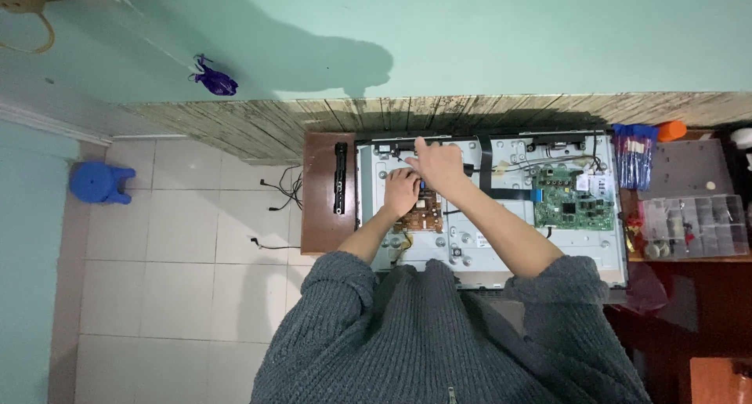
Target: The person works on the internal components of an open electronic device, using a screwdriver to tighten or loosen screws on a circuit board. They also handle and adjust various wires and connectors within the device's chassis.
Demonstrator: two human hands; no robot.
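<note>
Head view: the person is leaning over an opened flat-panel chassis [501,247] lying face down on the worktop [319,216]. The left hand [401,192] is resting on the brown power board [423,216] at the centre-left of the chassis, fingers curled around a small blue object, probably a tool handle; the tool tip is hidden. The right hand [439,165] is lying just above and partly over the left, fingers bent down onto the metal back plate near the upper edge; whether they are pinching anything cannot be told.

Risk assessment: both hands are crowding one small area, so a slip of the blue object could be scraping the power board or nicking the black flat cable [486,165] running just beside the right hand. The forearms are crossing the panel, and a sleeve could be dragging on the green main board [572,204] to the right.

Packages and labels: a clear plastic compartment box [693,228] of small parts is sitting at the right of the chassis. A bundle in a blue-topped wrapper [633,157] is standing above it, beside an orange cap [671,130]. A small white rectangular label is showing on the green main board; its print is too small to resolve. A purple bag [213,79] is lying well apart, at the upper left.
</note>
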